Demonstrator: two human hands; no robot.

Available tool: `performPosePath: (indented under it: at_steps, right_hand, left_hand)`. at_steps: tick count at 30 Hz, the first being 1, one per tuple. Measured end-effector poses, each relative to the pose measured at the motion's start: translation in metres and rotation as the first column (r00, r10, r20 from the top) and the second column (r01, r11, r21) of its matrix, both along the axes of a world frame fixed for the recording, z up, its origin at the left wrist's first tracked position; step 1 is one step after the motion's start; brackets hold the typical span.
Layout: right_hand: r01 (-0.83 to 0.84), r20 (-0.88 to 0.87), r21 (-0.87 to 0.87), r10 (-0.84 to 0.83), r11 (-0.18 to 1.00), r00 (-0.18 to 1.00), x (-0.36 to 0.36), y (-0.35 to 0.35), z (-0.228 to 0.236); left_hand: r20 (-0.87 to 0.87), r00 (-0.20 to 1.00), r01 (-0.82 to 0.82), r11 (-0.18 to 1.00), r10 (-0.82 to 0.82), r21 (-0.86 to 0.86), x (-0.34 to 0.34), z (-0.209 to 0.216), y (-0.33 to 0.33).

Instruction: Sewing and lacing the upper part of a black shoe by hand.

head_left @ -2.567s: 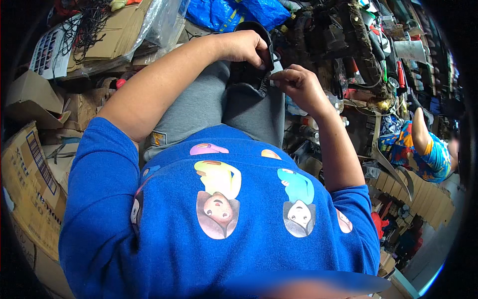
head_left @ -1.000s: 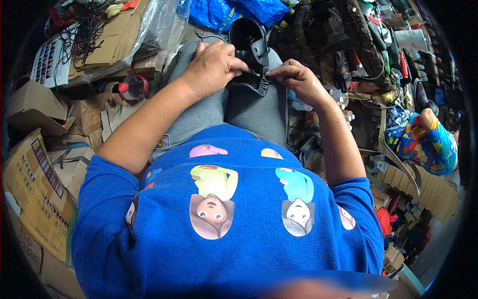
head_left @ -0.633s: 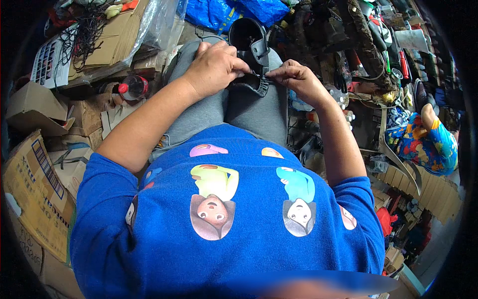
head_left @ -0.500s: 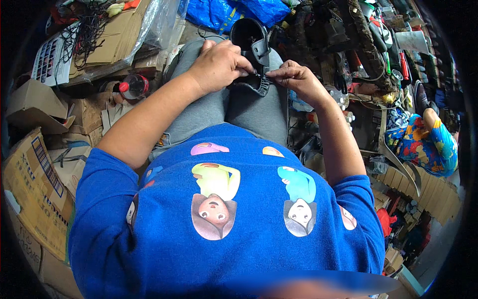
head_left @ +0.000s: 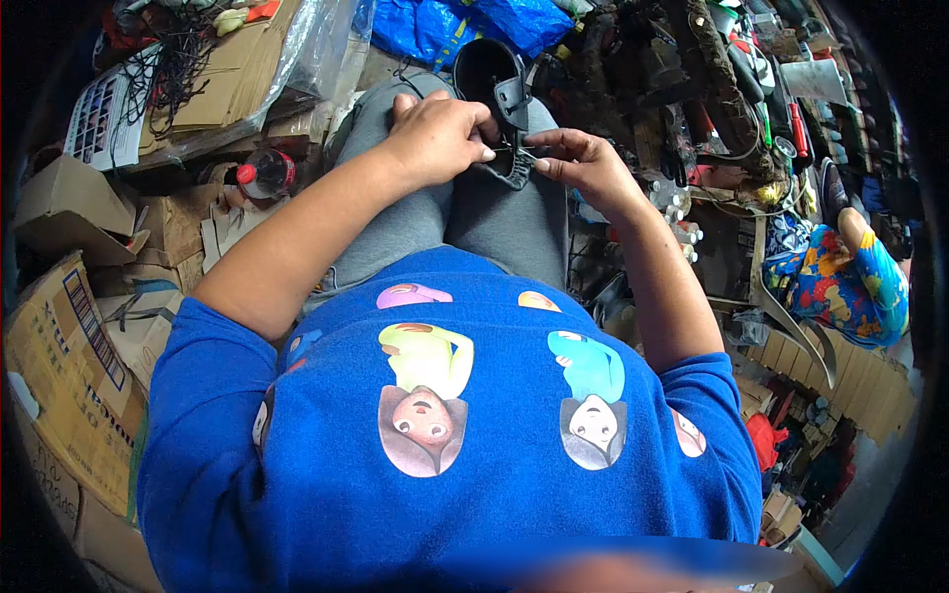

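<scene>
Across my thighs lies a black shoe (head_left: 482,67) with a strap, a fastening on its side and a gathered, puckered edge toward me. My left hand (head_left: 432,136) is closed at the left edge of the shoe's front part, thumb and curled fingers against it; part of its grip is hidden. On the other side, my right hand (head_left: 591,170) pinches a thin, pale, needle-like piece (head_left: 528,154) between thumb and fingers, right at the puckered edge. Whether a thread runs from it is too small to tell.
At left are flattened cardboard (head_left: 213,84), a red-capped bottle (head_left: 265,175) and an open carton (head_left: 69,212). A blue plastic sheet (head_left: 415,30) lies ahead. Tools and clutter crowd the right, including a red-handled tool (head_left: 798,128); another person's leg in bright patterned cloth (head_left: 840,287) is farther right.
My left hand has shifted slightly down, its thumb lower on the shoe. My right hand's thumb has dropped from its fingers a little, and the thin pale piece shows more clearly.
</scene>
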State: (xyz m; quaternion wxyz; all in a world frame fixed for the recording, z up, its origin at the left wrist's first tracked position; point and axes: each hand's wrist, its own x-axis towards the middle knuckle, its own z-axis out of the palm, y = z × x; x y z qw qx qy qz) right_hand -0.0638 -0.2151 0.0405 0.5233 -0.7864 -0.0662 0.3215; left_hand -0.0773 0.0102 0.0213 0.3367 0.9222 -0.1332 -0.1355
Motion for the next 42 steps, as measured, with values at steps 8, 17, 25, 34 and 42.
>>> performPosePath:
  at_steps: [8, 17, 25, 34, 42]
  right_hand:
    - [-0.047, 0.021, -0.059, 0.048, 0.997, 0.999, 0.017, 0.006, -0.005]
    - [-0.017, -0.107, 0.008, 0.018, 1.000, 0.994, 0.030, -0.020, 0.001]
    - [-0.074, 0.160, -0.107, 0.090, 0.992, 0.983, 0.006, -0.028, -0.010]
    - [-0.001, 0.433, -0.298, 0.136, 0.955, 0.891, 0.038, -0.036, 0.011]
    - [-0.154, 0.488, -0.799, 0.776, 0.582, 0.399, 0.016, 0.011, 0.040]
  left_hand:
    - [-0.127, 0.990, 0.057, 0.998, -0.055, 0.009, 0.013, 0.001, -0.014]
    - [0.069, 0.988, 0.131, 0.987, -0.138, 0.093, 0.005, 0.012, 0.014]
    - [0.107, 0.987, 0.118, 0.993, -0.121, 0.028, 0.001, 0.007, -0.002]
    - [0.169, 0.950, 0.249, 0.963, -0.263, 0.100, 0.001, 0.007, -0.006]
    - [0.206, 0.943, 0.240, 0.962, -0.263, 0.130, 0.000, -0.001, 0.001]
